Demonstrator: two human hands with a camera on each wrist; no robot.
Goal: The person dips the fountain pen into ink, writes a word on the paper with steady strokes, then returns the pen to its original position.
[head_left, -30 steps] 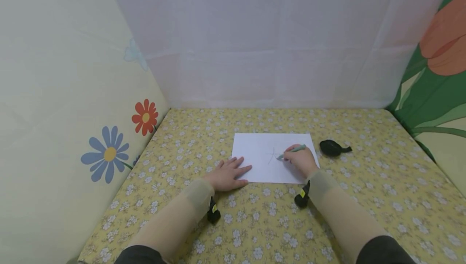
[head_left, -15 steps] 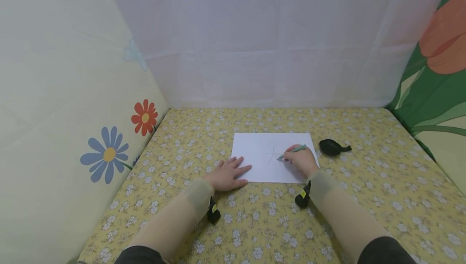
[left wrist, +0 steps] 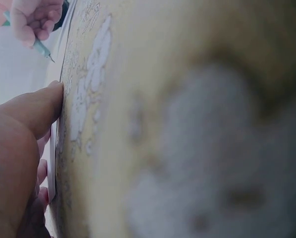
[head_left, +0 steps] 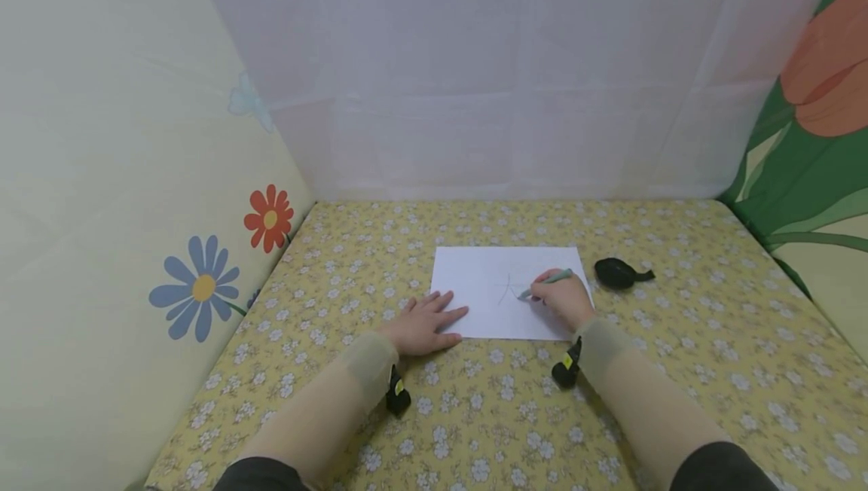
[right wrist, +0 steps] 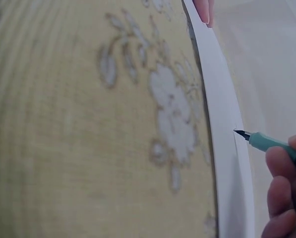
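Note:
A sheet of white paper lies on the flowered cloth in the head view. Thin pencil-grey strokes cross near its middle. My right hand pinches a teal fountain pen between thumb and fingers, its pointed nib down at the paper just right of the strokes. The pen's rear end slants up to the right. Fingers spread and straight, my left hand rests flat over the sheet's lower left corner. The left wrist view shows its thumb along the paper's near edge.
To the right of the paper sits a black pouch-like object with a narrow tail. A yellow flowered cloth covers the table. White fabric hangs behind it, with printed panels at both sides.
My right hand and the pen tip have shifted very slightly right and toward me. The left hand stays in place on the paper.

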